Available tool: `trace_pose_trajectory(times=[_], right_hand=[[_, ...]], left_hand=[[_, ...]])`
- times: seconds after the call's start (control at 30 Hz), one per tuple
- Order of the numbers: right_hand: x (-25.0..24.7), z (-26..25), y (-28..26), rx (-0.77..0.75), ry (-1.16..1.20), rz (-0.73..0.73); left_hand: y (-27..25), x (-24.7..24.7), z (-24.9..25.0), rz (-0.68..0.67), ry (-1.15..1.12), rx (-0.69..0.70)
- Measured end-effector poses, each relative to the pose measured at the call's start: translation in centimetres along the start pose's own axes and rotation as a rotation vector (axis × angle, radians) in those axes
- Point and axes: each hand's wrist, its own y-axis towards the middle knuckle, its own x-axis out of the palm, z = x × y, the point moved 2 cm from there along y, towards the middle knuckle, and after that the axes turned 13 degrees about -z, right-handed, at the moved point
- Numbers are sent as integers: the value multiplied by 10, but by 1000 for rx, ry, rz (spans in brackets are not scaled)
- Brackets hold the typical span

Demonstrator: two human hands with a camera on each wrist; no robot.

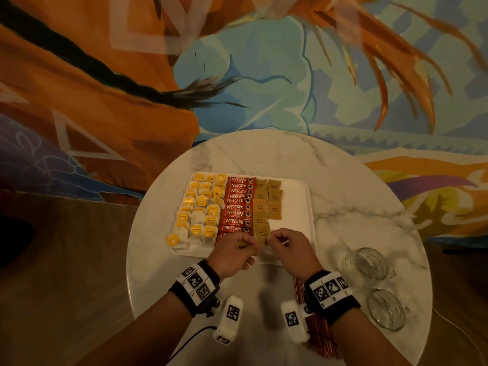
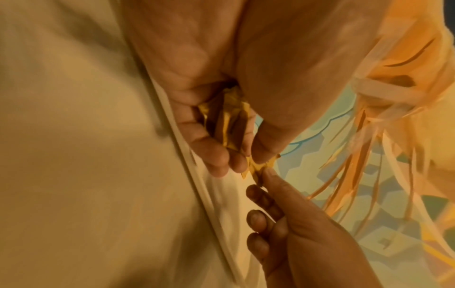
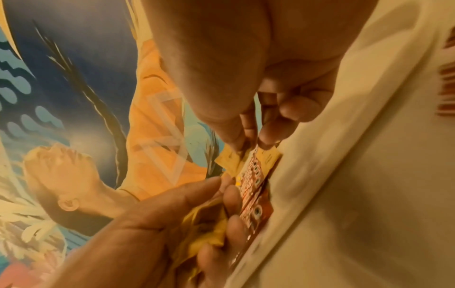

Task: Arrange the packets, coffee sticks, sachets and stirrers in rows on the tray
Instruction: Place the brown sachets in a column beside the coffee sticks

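A white tray [image 1: 299,188] on the round marble table holds yellow tea packets [image 1: 196,210] at the left, red Nescafe coffee sticks [image 1: 237,207] in the middle and brown sugar sachets [image 1: 266,204] to their right. Both hands meet over the tray's near edge. My left hand [image 1: 247,243] grips a small bunch of brown sachets [image 2: 226,124] in its curled fingers. My right hand [image 1: 272,237] pinches one sachet [image 3: 229,161] from that bunch between thumb and fingertips, just above the nearest coffee sticks [image 3: 256,194]. Red-brown stirrers [image 1: 317,334] lie on the table under my right wrist.
Two clear glass mugs [image 1: 369,262] [image 1: 388,310] stand on the table at the right, near its edge. The tray's right strip [image 1: 295,220] is bare white. A painted wall rises behind the table.
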Motion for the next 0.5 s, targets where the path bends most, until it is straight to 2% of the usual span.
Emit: trace_pose_trajectory(times=[0.27,0.5], right_hand=[[-21,3,29,183,-177,177],[-23,13,41,327,-387,188]], left_hand=[[7,-5,-1,-83,-271,8],[9,-9,-5,-93,-369,17]])
